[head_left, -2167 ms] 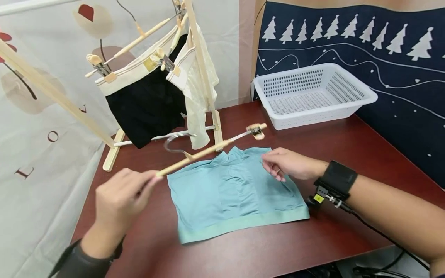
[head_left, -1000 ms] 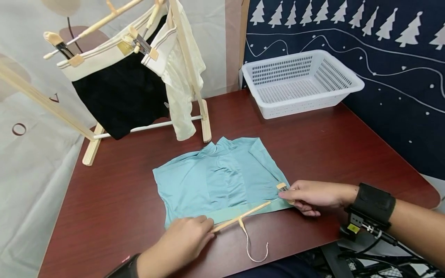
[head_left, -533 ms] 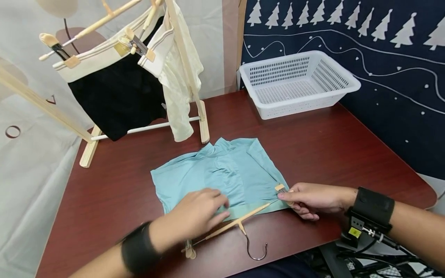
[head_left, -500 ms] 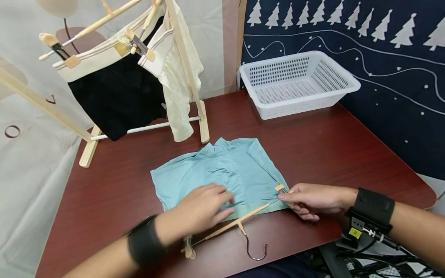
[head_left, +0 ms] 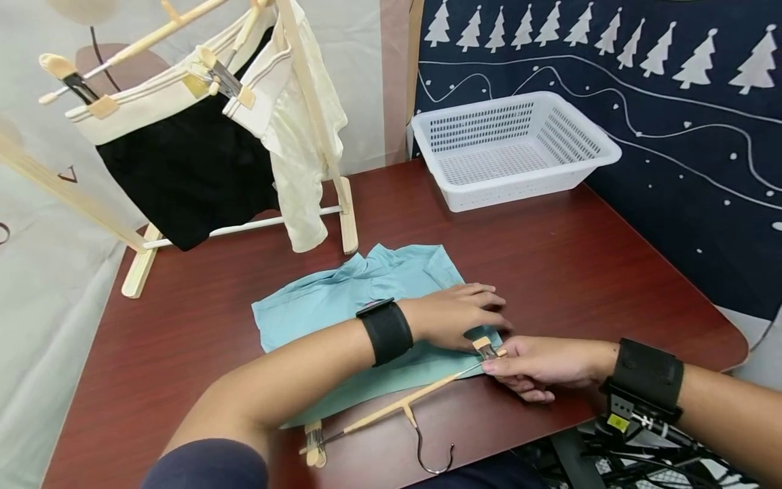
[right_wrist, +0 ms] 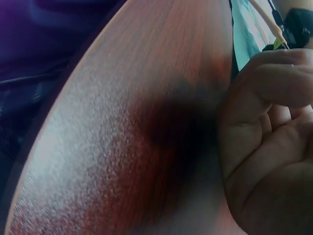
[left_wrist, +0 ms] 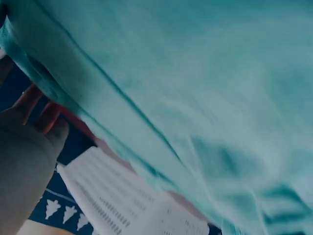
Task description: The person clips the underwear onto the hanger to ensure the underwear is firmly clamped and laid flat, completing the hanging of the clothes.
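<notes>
Light-blue boxer briefs [head_left: 314, 305] lie flat on the table, waistband toward the front edge. A wooden clip hanger [head_left: 381, 411] lies along the waistband, its hook toward the front edge. My right hand [head_left: 534, 367] pinches the clip [head_left: 485, 346] at the hanger's right end; whether the clip's jaws stand apart cannot be told. My left hand [head_left: 455, 316] reaches across the briefs, fingers extended over their right side beside that clip. The other clip [head_left: 315, 445] rests at the hanger's left end. In the left wrist view, teal fabric [left_wrist: 195, 88] fills most of the picture.
A wooden rack [head_left: 318, 122] at the back left bears black shorts [head_left: 189, 170] and a cream garment [head_left: 299, 170] on clip hangers. A white plastic basket [head_left: 519, 183] stands at the back right. The table's front edge runs close below the hanger.
The hanger has come down from above the briefs to their waistband. My left hand has let go of its left end and moved right across the briefs. My right hand has gripped the right clip.
</notes>
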Motion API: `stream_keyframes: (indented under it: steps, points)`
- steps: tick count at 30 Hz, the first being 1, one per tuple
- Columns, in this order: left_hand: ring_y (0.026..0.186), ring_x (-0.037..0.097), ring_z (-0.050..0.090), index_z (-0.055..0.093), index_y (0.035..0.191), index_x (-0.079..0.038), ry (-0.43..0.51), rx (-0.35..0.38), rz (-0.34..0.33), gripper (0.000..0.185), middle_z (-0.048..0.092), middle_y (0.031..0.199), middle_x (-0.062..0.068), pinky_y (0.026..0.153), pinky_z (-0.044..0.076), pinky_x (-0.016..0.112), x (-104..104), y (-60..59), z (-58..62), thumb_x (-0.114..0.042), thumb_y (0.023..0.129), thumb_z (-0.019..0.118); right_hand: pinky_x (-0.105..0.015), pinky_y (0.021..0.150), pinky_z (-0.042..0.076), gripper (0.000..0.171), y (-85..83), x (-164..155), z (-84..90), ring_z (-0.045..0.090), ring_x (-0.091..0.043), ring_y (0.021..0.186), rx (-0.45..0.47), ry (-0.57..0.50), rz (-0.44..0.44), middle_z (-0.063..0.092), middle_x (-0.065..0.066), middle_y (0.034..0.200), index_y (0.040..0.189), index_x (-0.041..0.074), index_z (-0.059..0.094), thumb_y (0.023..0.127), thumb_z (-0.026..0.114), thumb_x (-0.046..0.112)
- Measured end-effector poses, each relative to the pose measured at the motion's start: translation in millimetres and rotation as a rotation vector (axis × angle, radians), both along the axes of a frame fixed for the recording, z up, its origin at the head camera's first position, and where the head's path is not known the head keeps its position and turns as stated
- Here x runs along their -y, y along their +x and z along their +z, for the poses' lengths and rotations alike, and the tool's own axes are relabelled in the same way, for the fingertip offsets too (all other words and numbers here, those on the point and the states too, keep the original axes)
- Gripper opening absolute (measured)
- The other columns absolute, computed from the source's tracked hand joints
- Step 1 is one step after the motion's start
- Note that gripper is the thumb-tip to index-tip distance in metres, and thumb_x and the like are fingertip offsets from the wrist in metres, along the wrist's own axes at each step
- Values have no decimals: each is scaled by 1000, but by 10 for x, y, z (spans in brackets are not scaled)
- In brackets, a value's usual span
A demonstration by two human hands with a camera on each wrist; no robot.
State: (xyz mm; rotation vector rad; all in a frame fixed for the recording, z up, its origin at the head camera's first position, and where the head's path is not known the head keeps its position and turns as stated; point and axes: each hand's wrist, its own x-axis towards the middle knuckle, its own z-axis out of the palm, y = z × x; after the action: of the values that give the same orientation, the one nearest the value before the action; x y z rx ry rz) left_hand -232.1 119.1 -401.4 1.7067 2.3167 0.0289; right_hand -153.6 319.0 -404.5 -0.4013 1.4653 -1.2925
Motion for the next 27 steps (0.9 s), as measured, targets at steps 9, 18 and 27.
stream_keyframes:
  steps: [9,18,27]
  points:
    - [143,16,35,66,131,-25,47,159,-95,32,46,152,-2,118,26,23,-187,-80,-25,-29,99,60,-20,48,36,53,-14,27,20,36,-7,45,-10,-35,8,35,2,61,75,-13,27,109,39,26]
    - [99,7,52,65,102,-27,30,58,-52,9,62,102,-14,86,42,24,-142,-74,-8,-21,95,62,-22,45,32,54,-31,33,-52,28,-16,42,-67,-78,-2,24,-17,57,70,-10,26,109,38,24]
    - [73,5,48,62,98,-23,60,389,65,14,56,85,-10,71,35,19,55,-305,-82,-11,93,59,-27,44,33,53,-80,36,-104,34,-14,44,-153,-91,-38,23,-32,62,72,-11,30,110,36,26]
